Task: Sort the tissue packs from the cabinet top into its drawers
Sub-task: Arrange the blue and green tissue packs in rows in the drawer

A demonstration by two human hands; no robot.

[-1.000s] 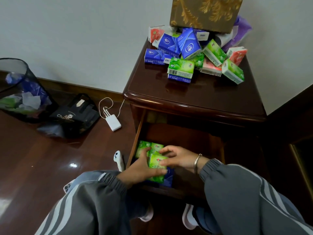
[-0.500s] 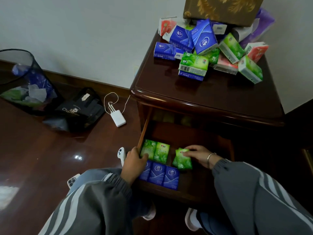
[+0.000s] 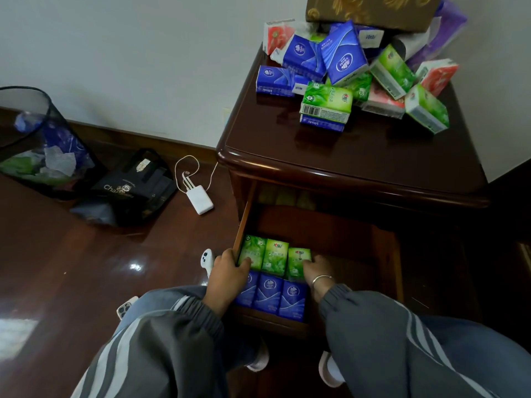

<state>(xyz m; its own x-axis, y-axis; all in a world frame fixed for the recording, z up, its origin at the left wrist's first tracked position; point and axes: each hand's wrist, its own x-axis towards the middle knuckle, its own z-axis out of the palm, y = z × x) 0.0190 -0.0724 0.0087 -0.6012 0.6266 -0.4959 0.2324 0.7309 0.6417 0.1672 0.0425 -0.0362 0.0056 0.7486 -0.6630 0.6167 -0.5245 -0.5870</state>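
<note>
The cabinet's lower drawer (image 3: 359, 248) is pulled open. Three green tissue packs (image 3: 274, 258) stand in a row in its left part, with three blue packs (image 3: 268, 293) in front of them. My left hand (image 3: 227, 272) grips the drawer's left wall, thumb against the leftmost green pack. My right hand (image 3: 317, 268) holds the third green pack (image 3: 297, 262) by its right side, pressed against the row. A loose pile of blue packs (image 3: 343, 53), green packs (image 3: 327, 101) and red packs (image 3: 436, 76) lies on the cabinet top (image 3: 344, 159).
A gold box (image 3: 370, 10) and a purple pack (image 3: 442, 33) stand behind the pile. On the floor to the left are a mesh bin (image 3: 37, 139), a black bag (image 3: 135, 188), a white charger (image 3: 199, 198), a white controller (image 3: 207, 259) and a phone (image 3: 126, 307).
My right hand has carried the green pack from the drawer's middle to the end of the green row. My left hand moved from that pack to the drawer's left wall.
</note>
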